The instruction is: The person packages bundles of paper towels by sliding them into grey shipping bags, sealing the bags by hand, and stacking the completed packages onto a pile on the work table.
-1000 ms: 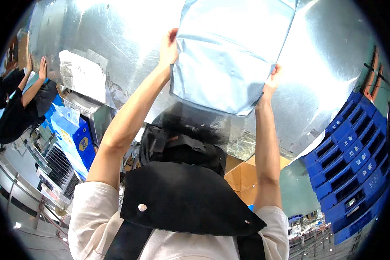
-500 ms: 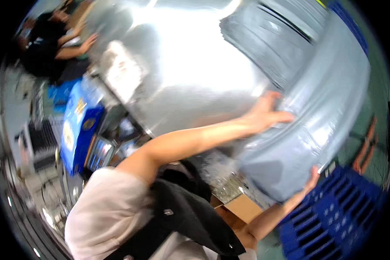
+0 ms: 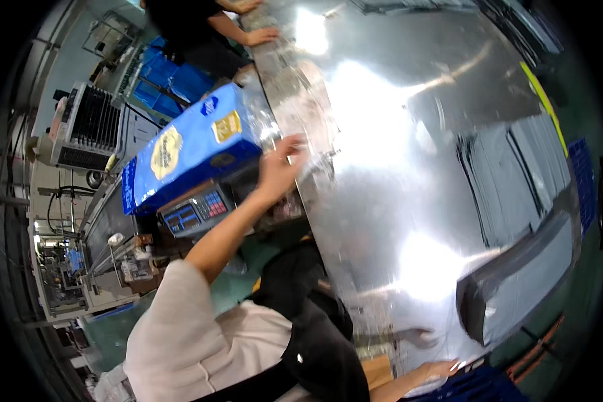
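Has swung the left hand away from the grey bag, now lying at lower right, to left of centre, with elbow bent and fingers loosely curled, parted, near the blue package. Holds the right hand low, right of bottom centre, with forearm cut off below. Cannot tell its fingers' grip.

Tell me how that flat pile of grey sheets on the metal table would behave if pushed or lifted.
The pile of grey sheets would probably fan apart when pushed, since its edges show many thin, uneven layers. Lifted by one edge, it would likely sag: the layers look thin and creased. The metal table looks smooth and shiny, so sliding may be easy.
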### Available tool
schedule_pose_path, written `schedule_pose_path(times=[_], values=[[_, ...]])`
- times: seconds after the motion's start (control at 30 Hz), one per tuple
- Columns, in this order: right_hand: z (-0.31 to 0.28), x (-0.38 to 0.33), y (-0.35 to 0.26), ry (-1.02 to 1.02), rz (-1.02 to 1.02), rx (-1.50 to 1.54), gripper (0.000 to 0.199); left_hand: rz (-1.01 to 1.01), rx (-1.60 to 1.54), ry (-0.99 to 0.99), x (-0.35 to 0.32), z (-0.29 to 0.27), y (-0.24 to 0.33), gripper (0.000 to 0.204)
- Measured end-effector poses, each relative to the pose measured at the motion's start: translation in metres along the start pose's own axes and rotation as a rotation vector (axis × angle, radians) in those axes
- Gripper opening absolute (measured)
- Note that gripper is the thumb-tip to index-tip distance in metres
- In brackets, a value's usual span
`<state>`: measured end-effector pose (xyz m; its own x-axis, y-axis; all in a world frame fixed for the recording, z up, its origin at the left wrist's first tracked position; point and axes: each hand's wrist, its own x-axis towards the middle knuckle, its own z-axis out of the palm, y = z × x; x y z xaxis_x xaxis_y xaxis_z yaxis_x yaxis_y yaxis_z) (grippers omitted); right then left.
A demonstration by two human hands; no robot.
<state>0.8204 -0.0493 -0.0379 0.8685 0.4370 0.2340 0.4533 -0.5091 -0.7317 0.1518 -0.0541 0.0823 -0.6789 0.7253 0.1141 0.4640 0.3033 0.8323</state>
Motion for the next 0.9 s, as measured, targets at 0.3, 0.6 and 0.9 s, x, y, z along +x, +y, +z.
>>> schedule_pose_path(times=[0.3,0.6,0.9], values=[[0.062,-0.170,-0.131,-0.413,-0.228,0.244,0.036,-0.358,0.993,0.947,-0.071,-0.433,-0.273,0.042],[0.116,-0.359,-0.333,-0.828,-0.996,0.199,0.035,-1.009,0.254,0.613,-0.130,-0.537,-0.339,0.082],[0.091,-0.399,-0.302,-1.015,-0.931,0.091,0.027,-0.894,0.820,0.305,-0.009,-0.355,-0.203,0.072]])
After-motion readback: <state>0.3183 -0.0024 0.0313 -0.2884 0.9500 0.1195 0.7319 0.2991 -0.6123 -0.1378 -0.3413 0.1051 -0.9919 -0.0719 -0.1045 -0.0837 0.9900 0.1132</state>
